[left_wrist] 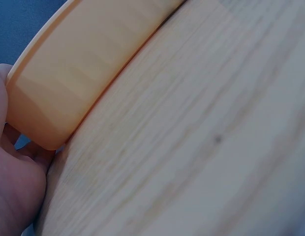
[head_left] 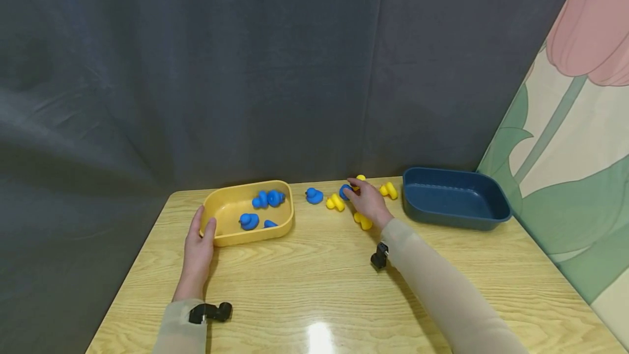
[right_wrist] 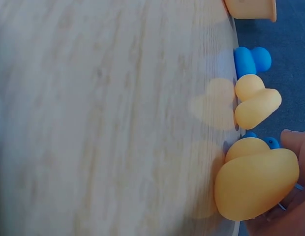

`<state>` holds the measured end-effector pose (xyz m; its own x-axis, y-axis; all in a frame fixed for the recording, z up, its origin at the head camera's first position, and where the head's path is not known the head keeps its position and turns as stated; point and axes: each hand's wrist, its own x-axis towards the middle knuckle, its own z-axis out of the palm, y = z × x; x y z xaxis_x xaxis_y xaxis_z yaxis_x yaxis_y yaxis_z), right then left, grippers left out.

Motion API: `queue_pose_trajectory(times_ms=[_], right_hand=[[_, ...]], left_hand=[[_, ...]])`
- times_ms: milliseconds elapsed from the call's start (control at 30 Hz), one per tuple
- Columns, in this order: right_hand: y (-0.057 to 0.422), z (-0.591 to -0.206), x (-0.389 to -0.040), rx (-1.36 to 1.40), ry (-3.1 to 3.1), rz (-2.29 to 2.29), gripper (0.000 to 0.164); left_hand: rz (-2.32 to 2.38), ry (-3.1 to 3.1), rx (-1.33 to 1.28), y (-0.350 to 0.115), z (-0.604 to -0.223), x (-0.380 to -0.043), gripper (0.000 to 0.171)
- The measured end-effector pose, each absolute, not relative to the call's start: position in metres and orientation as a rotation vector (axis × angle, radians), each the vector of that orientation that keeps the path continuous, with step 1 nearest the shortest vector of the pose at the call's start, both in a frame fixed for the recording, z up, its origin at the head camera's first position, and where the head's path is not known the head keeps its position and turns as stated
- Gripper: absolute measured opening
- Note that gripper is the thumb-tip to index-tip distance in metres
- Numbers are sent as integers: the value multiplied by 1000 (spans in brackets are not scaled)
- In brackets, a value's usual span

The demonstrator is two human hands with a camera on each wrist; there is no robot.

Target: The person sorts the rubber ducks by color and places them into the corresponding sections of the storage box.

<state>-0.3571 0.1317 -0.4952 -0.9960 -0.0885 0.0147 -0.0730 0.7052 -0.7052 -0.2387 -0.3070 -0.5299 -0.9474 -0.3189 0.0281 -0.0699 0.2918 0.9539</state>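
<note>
My left hand (head_left: 198, 242) grips the left end of a yellow tray (head_left: 222, 241), thumb at its rim. Several blue rubber ducks lie in the tray, one of them (head_left: 249, 221) near the front. With thumb and fingers around it, my right hand (head_left: 367, 201) holds a blue rubber duck (head_left: 345, 192) at the table's back. In the right wrist view a large yellow duck (right_wrist: 258, 184) partly hides that blue duck. Close to the right hand are more yellow ducks, one (head_left: 336, 202) on its left and one (head_left: 363, 220) just below.
A dark blue tray (head_left: 457, 223) with nothing in it stands at the right. Another blue duck (head_left: 314, 195) sits just right of the yellow tray, and a yellow duck (head_left: 388, 190) lies near the blue tray. A dark curtain (head_left: 295, 97) hangs behind the wooden table (head_left: 304, 277).
</note>
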Motion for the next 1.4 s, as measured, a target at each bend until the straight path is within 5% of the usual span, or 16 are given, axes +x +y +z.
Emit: queue_pose_trajectory(times_ms=[833, 1400], right_hand=[[129, -498, -349, -240, 2891, -1257, 37], [128, -497, -347, -208, 2797, -1332, 54]], left_hand=[[-1721, -2368, 357, -306, -529, -238, 79], [-1730, -2364, 360, -307, -529, -238, 80]])
